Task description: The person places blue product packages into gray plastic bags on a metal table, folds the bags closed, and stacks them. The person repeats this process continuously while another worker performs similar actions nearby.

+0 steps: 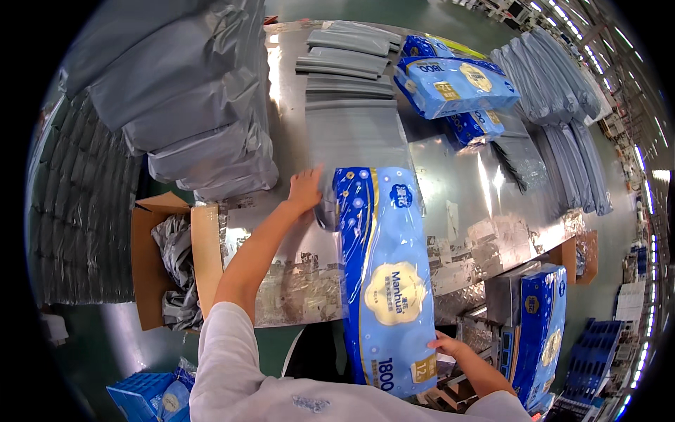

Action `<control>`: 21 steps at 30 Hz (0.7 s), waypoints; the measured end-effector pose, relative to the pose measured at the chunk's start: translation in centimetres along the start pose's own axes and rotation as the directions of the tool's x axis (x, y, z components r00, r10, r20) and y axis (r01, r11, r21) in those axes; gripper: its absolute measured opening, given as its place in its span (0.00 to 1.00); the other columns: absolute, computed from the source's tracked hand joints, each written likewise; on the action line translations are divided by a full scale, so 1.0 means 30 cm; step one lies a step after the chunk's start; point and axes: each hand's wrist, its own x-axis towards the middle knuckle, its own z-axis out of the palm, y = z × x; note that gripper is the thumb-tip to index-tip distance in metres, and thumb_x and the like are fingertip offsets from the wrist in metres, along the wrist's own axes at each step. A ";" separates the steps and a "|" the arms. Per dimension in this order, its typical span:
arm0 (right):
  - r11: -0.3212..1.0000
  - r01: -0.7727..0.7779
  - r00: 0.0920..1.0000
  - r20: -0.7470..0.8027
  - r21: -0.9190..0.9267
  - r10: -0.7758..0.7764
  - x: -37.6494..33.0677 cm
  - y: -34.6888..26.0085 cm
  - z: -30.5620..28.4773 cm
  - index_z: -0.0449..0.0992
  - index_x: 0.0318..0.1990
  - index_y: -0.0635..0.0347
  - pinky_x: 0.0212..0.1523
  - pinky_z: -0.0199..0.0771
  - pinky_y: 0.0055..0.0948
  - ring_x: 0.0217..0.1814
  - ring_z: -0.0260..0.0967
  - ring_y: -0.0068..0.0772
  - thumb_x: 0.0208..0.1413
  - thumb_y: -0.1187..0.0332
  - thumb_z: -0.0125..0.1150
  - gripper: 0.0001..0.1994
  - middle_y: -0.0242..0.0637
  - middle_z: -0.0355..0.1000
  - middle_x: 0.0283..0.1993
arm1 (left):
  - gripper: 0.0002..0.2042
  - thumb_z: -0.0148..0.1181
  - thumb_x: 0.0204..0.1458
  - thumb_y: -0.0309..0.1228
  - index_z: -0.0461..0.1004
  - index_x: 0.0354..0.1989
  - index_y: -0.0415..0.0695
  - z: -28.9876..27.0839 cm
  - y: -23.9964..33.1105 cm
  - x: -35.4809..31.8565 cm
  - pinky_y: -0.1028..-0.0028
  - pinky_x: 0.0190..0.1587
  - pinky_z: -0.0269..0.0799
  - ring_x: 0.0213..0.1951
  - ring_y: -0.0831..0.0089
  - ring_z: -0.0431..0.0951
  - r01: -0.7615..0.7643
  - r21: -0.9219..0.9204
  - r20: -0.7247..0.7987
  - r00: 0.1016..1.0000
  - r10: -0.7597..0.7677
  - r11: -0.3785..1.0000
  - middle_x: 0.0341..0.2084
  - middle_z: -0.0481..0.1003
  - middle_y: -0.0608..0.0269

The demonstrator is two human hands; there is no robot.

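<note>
A long blue plastic-wrapped tissue pack (394, 246) stretches from the table over its near edge toward my body. My right hand (450, 346) grips its near right side, the thumb on top and the other fingers hidden beneath. The pack's far end lies at the near edge of a flat grey plastic bag (355, 137). My left hand (306, 188) is on the bag's near left edge, left of the pack, its fingers closed on the plastic; the fingertips are slightly blurred. More folded grey bags (348, 53) lie beyond in overlapping rows.
Several blue tissue packs (457, 84) lie at the back right, near stacked grey parcels (548, 77). Large grey-wrapped bundles (204, 91) rise at the left. A cardboard box (151, 264) with crumpled grey plastic stands below them. Another tissue pack (541, 330) stands at the lower right.
</note>
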 end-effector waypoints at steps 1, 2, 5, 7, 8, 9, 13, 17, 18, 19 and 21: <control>0.998 -0.029 0.999 0.037 -0.054 0.031 0.005 -0.009 0.015 0.57 0.57 0.63 0.55 0.59 0.31 0.53 0.61 0.30 0.40 0.64 0.64 0.34 0.38 0.64 0.51 | 0.30 0.60 0.35 0.27 0.60 0.53 0.51 -0.003 0.014 0.009 0.59 0.51 0.57 0.50 0.59 0.65 -0.110 -0.077 -0.040 0.993 0.107 0.991 0.37 0.73 0.58; 0.993 -0.052 0.996 0.071 -0.106 0.060 0.012 -0.025 0.026 0.56 0.57 0.63 0.55 0.59 0.30 0.54 0.60 0.29 0.42 0.65 0.63 0.33 0.37 0.64 0.51 | 0.30 0.60 0.35 0.25 0.61 0.53 0.49 0.001 0.027 0.024 0.61 0.51 0.58 0.49 0.59 0.67 -0.226 -0.148 -0.088 0.973 0.215 0.963 0.37 0.73 0.57; 0.804 -0.245 0.894 0.196 -0.541 0.404 0.059 -0.215 -0.005 0.63 0.55 0.62 0.54 0.59 0.28 0.53 0.61 0.27 0.46 0.67 0.58 0.26 0.37 0.64 0.54 | 0.25 0.59 0.35 0.17 0.66 0.47 0.43 0.084 0.037 0.025 0.72 0.49 0.64 0.43 0.71 0.71 -0.079 -0.699 0.159 0.952 0.262 0.711 0.38 0.74 0.57; 0.323 0.217 0.951 0.274 -0.921 0.142 0.170 -0.369 -0.133 0.73 0.45 0.58 0.48 0.66 0.29 0.45 0.68 0.30 0.48 0.69 0.52 0.15 0.41 0.71 0.46 | 0.21 0.58 0.37 0.16 0.68 0.44 0.42 0.158 0.052 -0.043 0.74 0.48 0.65 0.41 0.76 0.71 0.209 -0.799 0.319 0.942 0.103 0.565 0.37 0.74 0.60; 0.185 0.174 0.985 0.167 -0.967 -0.054 0.236 -0.496 -0.136 0.73 0.43 0.59 0.46 0.66 0.30 0.45 0.67 0.33 0.46 0.70 0.53 0.14 0.41 0.70 0.45 | 0.21 0.58 0.37 0.15 0.69 0.43 0.43 0.161 0.053 -0.071 0.75 0.47 0.65 0.40 0.76 0.71 0.268 -0.846 0.348 0.932 0.097 0.462 0.35 0.74 0.61; 0.096 0.139 0.913 0.090 -0.986 -0.399 0.311 -0.618 -0.115 0.72 0.42 0.59 0.45 0.67 0.32 0.46 0.66 0.35 0.45 0.70 0.53 0.14 0.42 0.69 0.44 | 0.20 0.58 0.37 0.14 0.69 0.43 0.43 0.143 0.070 -0.097 0.76 0.47 0.65 0.39 0.77 0.71 0.324 -0.879 0.380 0.919 0.102 0.350 0.34 0.74 0.63; -0.544 -0.054 0.407 0.479 -0.837 -0.778 0.586 -0.984 -0.054 0.69 0.38 0.62 0.41 0.68 0.35 0.49 0.61 0.40 0.40 0.71 0.55 0.14 0.41 0.65 0.43 | 0.21 0.60 0.36 0.14 0.70 0.41 0.44 0.032 0.123 -0.132 0.74 0.48 0.65 0.41 0.73 0.70 0.116 -0.848 0.307 0.903 0.301 0.517 0.36 0.72 0.64; -0.380 -0.140 0.667 0.197 -0.914 -0.719 0.765 -1.085 -0.093 0.69 0.36 0.63 0.38 0.69 0.34 0.42 0.66 0.40 0.41 0.74 0.53 0.11 0.42 0.68 0.38 | 0.19 0.60 0.34 0.22 0.71 0.40 0.46 0.078 0.091 -0.132 0.69 0.52 0.59 0.51 0.61 0.62 -0.309 -0.210 -0.016 0.950 0.312 0.928 0.46 0.65 0.59; -0.369 -0.144 0.700 0.170 -0.918 -0.694 0.767 -1.101 -0.081 0.69 0.36 0.63 0.37 0.70 0.33 0.40 0.67 0.40 0.42 0.74 0.53 0.10 0.42 0.69 0.37 | 0.17 0.58 0.34 0.24 0.70 0.37 0.45 0.069 0.102 -0.123 0.69 0.50 0.60 0.50 0.62 0.63 -0.338 -0.081 -0.071 0.940 0.333 0.938 0.43 0.67 0.60; -0.186 -0.045 0.613 0.120 -0.982 -0.781 0.766 -1.097 -0.078 0.69 0.36 0.63 0.37 0.70 0.32 0.38 0.68 0.40 0.43 0.74 0.53 0.10 0.43 0.70 0.35 | 0.16 0.58 0.33 0.24 0.69 0.36 0.45 0.079 0.109 -0.103 0.68 0.49 0.60 0.49 0.63 0.63 -0.256 -0.034 -0.056 0.966 0.254 0.966 0.43 0.67 0.61; 0.157 0.210 0.448 -0.047 -0.965 -0.893 0.752 -1.080 -0.071 0.68 0.35 0.64 0.35 0.69 0.30 0.35 0.69 0.39 0.45 0.74 0.53 0.09 0.43 0.71 0.31 | 0.15 0.58 0.32 0.22 0.67 0.33 0.45 0.092 0.105 -0.053 0.67 0.47 0.61 0.49 0.64 0.64 -0.084 0.061 -0.047 0.995 0.087 0.995 0.42 0.67 0.63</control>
